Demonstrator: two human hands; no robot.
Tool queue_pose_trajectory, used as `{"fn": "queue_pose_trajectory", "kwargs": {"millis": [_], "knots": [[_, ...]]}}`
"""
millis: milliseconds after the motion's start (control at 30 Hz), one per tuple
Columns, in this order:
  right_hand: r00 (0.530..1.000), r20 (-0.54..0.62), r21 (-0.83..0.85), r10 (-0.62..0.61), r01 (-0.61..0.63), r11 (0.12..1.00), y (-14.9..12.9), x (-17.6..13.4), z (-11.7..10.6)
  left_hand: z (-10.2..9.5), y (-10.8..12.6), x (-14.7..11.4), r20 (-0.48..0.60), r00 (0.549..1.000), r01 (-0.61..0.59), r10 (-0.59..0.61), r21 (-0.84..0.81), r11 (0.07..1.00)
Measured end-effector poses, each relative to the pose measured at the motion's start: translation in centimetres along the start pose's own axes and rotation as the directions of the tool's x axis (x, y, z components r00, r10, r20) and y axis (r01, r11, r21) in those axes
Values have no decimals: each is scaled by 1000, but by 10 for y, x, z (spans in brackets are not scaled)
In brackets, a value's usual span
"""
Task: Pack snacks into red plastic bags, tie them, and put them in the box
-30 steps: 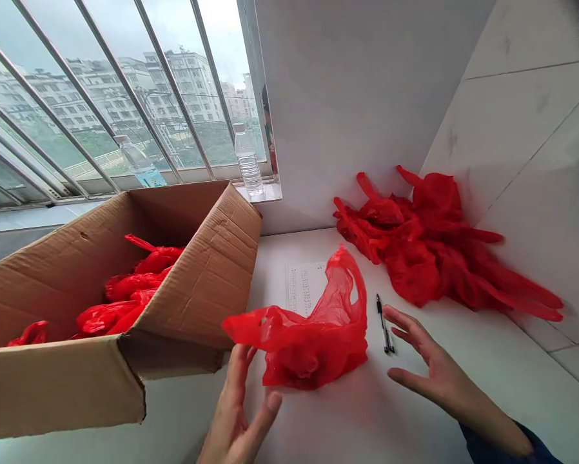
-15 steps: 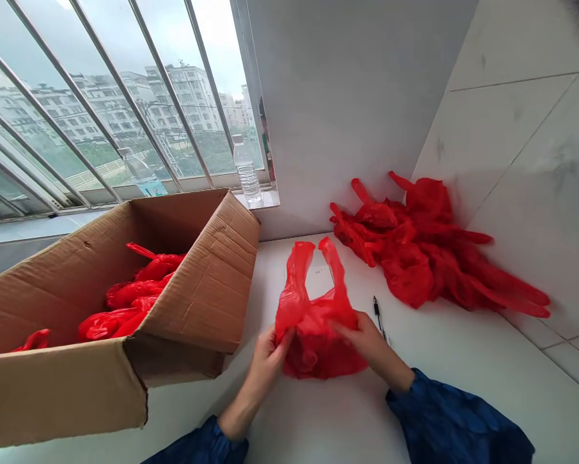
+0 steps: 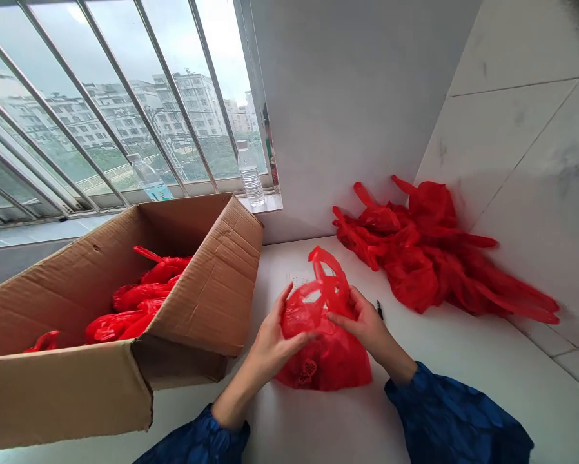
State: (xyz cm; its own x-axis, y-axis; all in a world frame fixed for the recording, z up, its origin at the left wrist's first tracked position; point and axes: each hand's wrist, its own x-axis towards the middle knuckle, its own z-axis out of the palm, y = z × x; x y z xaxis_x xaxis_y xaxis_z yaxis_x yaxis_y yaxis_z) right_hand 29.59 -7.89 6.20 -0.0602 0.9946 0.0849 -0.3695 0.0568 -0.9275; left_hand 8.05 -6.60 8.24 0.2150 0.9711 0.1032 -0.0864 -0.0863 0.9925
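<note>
Gripping red bag (image 3: 325, 348) w/ left hand (image 3: 274, 338) & right hand (image 3: 367, 325).

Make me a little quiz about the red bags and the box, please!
1. True or false: both hands grip the red plastic bag on the white counter.
2. Where do more red bags lie? A) in the cardboard box and in a pile by the tiled wall B) on the windowsill
3. What stands on the windowsill?

Key: 1 true: left hand, right hand. 2 A. 3 a clear water bottle.
</note>
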Motion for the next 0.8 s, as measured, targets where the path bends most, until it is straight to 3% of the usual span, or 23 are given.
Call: {"fn": "queue_pose_trajectory", "kwargs": {"millis": [133, 267, 367, 467, 600, 800], "knots": [[994, -107, 118, 18, -5, 993, 6, 8, 14, 19, -3, 18, -75, 990, 97, -118, -238, 966], [975, -216, 260, 50, 8, 966, 18, 15, 21, 25, -12, 26, -162, 979, 53, -124, -383, 922], [969, -240, 289, 66, 6, 957, 26, 18, 27, 29, -18, 25, -163, 979, 42, -122, -428, 903], [974, -220, 241, 54, 0, 970, 31, 14, 34, 34, -25, 21, -120, 987, 50, -103, -381, 923], [993, -122, 121, 0, 15, 992, 28, 4, 37, 32, -34, 16, -52, 998, 34, -45, -196, 980], [997, -11, -67, -79, 78, 995, 23, 1, 36, 25, -30, 10, 100, 995, 9, -11, 24, 1000]]}}
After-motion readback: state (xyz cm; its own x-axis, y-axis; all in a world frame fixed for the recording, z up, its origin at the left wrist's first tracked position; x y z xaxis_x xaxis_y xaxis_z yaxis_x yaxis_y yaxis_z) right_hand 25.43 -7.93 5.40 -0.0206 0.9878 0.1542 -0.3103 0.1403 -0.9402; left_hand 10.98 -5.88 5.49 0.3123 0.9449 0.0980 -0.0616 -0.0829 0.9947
